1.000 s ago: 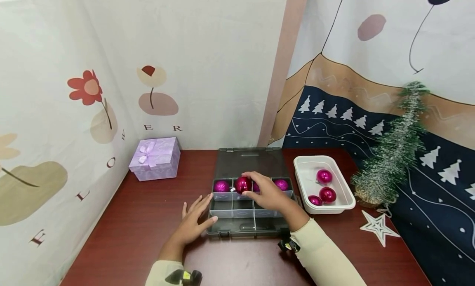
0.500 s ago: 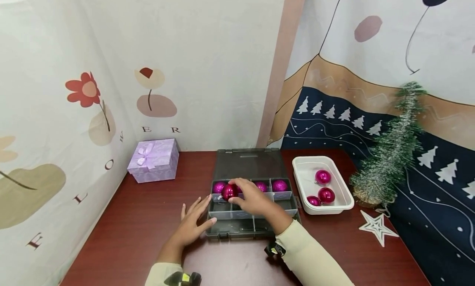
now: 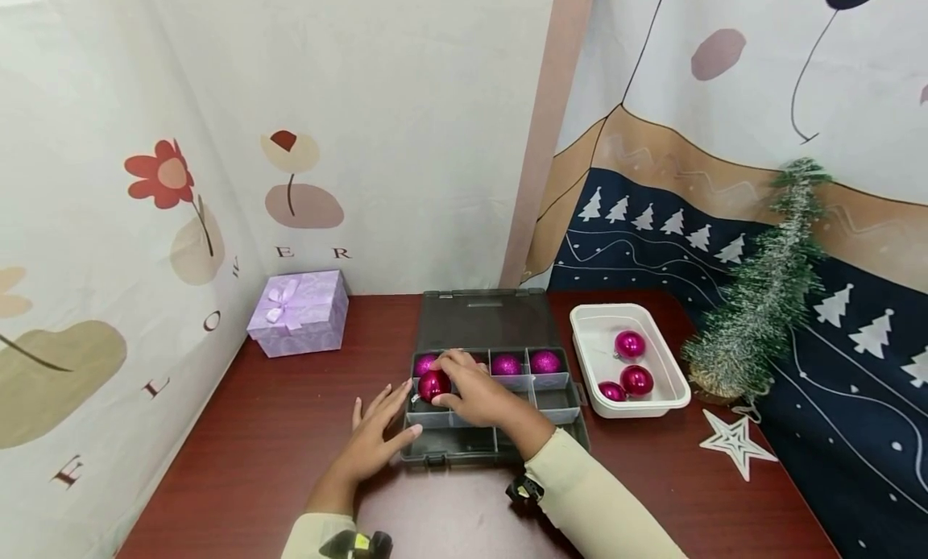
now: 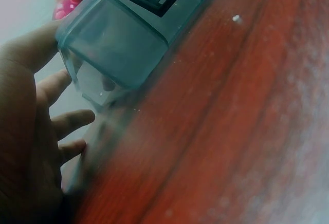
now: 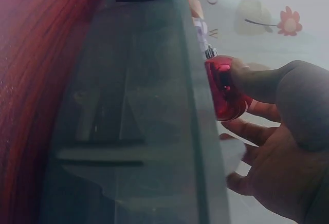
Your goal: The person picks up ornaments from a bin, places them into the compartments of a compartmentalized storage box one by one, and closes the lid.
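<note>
A shiny magenta Christmas ball [image 3: 433,386] is pinched between the thumb and fingers of my right hand [image 3: 474,399]. It sits at the left compartment of the middle row in a dark clear divided box [image 3: 451,441]. The right wrist view shows the ball [image 5: 221,93] with its silver cap pointing away from the palm. My left hand [image 3: 373,446] lies along the box's left side, fingers spread and thumb by the front corner. In the back row are glittery balls, such as this purple one [image 3: 544,362]; part of that row is hidden behind my right hand.
The box's lid [image 3: 487,321] lies open behind it. To the right stands a white tub [image 3: 674,398] with three magenta balls. Farther right are a small tinsel tree [image 3: 764,293] and a white star [image 3: 738,445]. A lilac gift box [image 3: 300,313] stands back left.
My right hand has carried the shiny ball left and toward me, from over the back row to the middle row's left compartment. My left hand has stayed at the box's side.
</note>
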